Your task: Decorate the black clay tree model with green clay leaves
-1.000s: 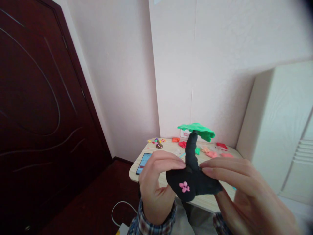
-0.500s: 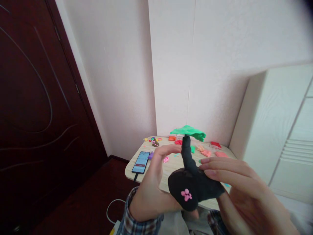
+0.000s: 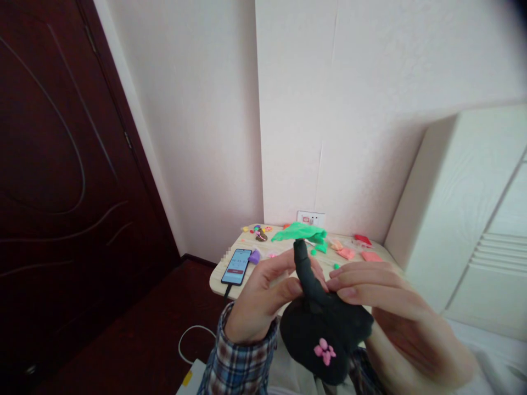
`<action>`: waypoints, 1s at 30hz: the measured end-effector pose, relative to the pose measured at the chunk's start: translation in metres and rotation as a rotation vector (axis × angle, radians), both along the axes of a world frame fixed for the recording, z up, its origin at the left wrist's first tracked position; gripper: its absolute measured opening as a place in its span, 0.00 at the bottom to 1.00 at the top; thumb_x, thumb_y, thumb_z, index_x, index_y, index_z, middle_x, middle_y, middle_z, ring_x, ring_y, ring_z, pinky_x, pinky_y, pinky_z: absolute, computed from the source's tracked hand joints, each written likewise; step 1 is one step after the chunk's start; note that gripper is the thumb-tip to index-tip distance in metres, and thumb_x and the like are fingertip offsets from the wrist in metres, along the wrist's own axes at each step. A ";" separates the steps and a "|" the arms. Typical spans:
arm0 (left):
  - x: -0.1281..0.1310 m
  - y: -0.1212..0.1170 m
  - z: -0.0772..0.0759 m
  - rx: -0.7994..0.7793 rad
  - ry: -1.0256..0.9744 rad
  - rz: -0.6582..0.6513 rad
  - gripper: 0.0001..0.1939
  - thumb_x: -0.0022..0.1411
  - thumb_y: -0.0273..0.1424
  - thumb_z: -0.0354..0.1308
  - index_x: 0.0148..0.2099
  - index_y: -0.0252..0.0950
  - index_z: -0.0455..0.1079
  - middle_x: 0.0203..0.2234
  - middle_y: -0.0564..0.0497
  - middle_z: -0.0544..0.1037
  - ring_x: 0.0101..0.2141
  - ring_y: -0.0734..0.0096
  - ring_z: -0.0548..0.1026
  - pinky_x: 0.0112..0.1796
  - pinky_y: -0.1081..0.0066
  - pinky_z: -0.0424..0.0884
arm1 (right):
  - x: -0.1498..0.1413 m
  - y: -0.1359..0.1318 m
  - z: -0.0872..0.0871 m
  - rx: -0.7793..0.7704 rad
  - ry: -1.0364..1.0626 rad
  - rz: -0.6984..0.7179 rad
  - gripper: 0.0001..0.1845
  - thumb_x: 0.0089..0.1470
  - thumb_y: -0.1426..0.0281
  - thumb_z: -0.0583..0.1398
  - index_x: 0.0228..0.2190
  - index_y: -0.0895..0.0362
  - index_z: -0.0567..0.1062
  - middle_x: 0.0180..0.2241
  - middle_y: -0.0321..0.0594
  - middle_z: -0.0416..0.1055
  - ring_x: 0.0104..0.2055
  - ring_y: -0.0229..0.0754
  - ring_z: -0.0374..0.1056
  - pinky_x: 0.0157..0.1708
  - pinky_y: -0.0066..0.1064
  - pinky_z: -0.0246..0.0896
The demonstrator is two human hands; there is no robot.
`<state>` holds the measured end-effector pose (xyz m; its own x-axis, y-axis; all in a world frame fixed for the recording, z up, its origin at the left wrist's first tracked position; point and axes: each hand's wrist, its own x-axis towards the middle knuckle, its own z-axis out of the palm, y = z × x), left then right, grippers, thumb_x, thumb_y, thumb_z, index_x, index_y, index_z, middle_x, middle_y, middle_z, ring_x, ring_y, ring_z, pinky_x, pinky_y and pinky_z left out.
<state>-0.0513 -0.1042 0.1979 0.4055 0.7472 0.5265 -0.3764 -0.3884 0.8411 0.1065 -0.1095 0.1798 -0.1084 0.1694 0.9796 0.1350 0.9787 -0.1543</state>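
A clay model is held up in front of me: a lumpy black clay base (image 3: 304,334) with a thick black stem (image 3: 305,271) that leans left and carries a flat, wavy green clay top (image 3: 300,232). On the base's near face sits a small pink clay flower (image 3: 325,351). My left hand (image 3: 263,293) is closed around the stem's lower part, thumb in front and fingers behind. The base's right side is gripped by my right hand (image 3: 395,307), fingertips on its upper edge near the stem's foot; the thumb side is partly hidden.
Behind the model stands a light wooden table (image 3: 218,277). On it lie a phone (image 3: 236,267) with a cable, a purple clay lump (image 3: 254,257), orange-pink packets (image 3: 346,253), a red packet (image 3: 363,240) and small coloured pieces. A wall socket (image 3: 311,218) is behind; a cabinet (image 3: 473,208) stands right.
My left hand has shifted from beneath the base up to the stem, its thumb now in front. The model has tilted, its green top moving left and down. My right hand stays on the base.
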 end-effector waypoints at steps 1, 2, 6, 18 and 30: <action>0.001 0.000 0.000 0.000 -0.026 0.012 0.16 0.57 0.44 0.58 0.32 0.36 0.74 0.30 0.48 0.72 0.36 0.65 0.69 0.42 0.66 0.62 | 0.000 0.000 0.000 -0.007 -0.003 0.000 0.14 0.50 0.83 0.57 0.39 0.58 0.72 0.35 0.41 0.73 0.39 0.42 0.69 0.41 0.38 0.65; 0.002 0.000 0.000 0.010 -0.048 0.023 0.15 0.57 0.43 0.58 0.32 0.36 0.74 0.30 0.49 0.72 0.37 0.65 0.69 0.43 0.67 0.62 | -0.001 0.000 0.001 -0.010 0.001 0.001 0.14 0.50 0.83 0.57 0.39 0.58 0.72 0.35 0.41 0.73 0.39 0.42 0.69 0.41 0.38 0.65; 0.004 -0.001 0.001 0.038 -0.092 0.026 0.14 0.54 0.43 0.61 0.32 0.37 0.74 0.31 0.48 0.72 0.39 0.63 0.68 0.46 0.64 0.61 | -0.003 0.000 0.000 -0.001 0.024 0.004 0.15 0.50 0.84 0.57 0.39 0.58 0.72 0.35 0.41 0.72 0.39 0.43 0.69 0.40 0.38 0.64; 0.003 0.000 0.002 -0.012 -0.129 0.105 0.13 0.53 0.41 0.63 0.29 0.35 0.73 0.29 0.50 0.69 0.38 0.66 0.67 0.43 0.69 0.62 | -0.006 0.000 -0.005 0.059 -0.041 -0.104 0.21 0.47 0.84 0.57 0.44 0.59 0.70 0.40 0.42 0.68 0.43 0.41 0.66 0.40 0.33 0.64; 0.003 -0.001 0.003 -0.059 -0.099 0.060 0.12 0.49 0.38 0.65 0.29 0.33 0.73 0.30 0.50 0.70 0.37 0.68 0.67 0.42 0.71 0.62 | -0.006 0.002 -0.008 0.058 -0.021 -0.139 0.13 0.50 0.80 0.57 0.39 0.58 0.72 0.34 0.42 0.72 0.37 0.42 0.69 0.34 0.34 0.66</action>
<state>-0.0487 -0.1052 0.2008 0.3074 0.7996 0.5159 -0.4363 -0.3634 0.8232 0.1009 -0.1079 0.1720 -0.1085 0.1277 0.9859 0.2730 0.9574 -0.0940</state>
